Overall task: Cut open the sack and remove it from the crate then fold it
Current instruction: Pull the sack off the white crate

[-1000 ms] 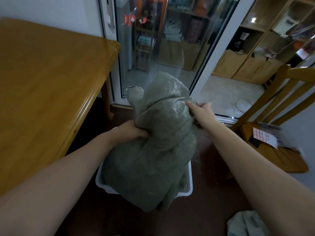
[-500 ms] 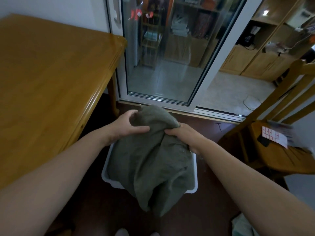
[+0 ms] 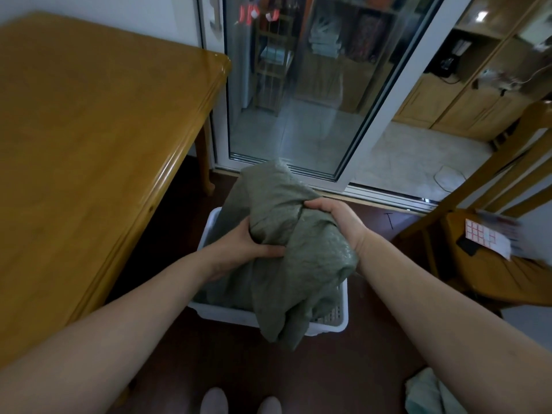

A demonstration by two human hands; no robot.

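Sack (image 3: 286, 252) higher, grips shifted sideways

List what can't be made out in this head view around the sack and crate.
- Inside of the white crate: covered by the green sack.
- Any cut in the sack: lost in bunched folds.
- Left hand fingers: tucked under the sack.
- Papers on the chair: blurred.
- Pale cloth on the floor: cut off by the bottom edge.
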